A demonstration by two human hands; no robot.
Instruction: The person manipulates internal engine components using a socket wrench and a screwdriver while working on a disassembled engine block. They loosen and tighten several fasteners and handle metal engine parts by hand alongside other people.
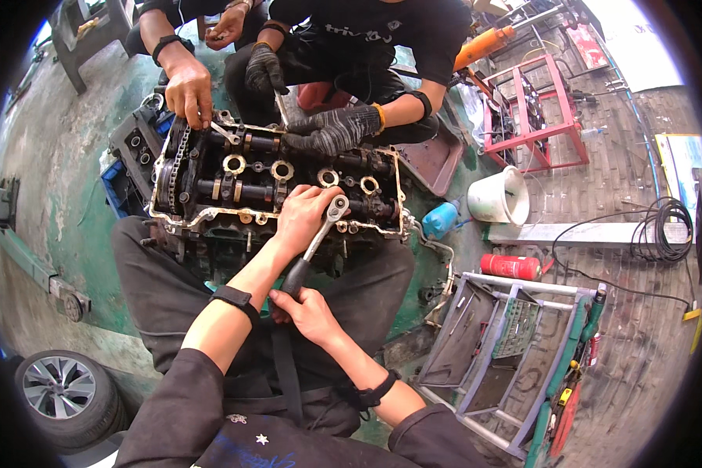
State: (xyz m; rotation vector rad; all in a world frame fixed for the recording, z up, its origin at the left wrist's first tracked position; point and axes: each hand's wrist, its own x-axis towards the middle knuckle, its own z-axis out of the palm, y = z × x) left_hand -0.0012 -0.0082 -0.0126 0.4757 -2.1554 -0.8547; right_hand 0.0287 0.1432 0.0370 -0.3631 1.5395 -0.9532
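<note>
Head view shows our right hand (310,313) grasping the ratchet (315,243), its head over the near edge of the engine (246,191). Our left hand (303,220) is beside it, grip unclear.

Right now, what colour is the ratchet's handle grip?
The handle grip is black, in the head view.

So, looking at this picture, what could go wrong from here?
The long silver ratchet with a black grip, held in the right hand, might slip; the bare left hand beside its head could then hit the dark metal engine.
A co-worker's hand in a grey-black knit glove is over it too, so hands might collide.
The engine's top is uncovered; a small part could drop inside.
</note>
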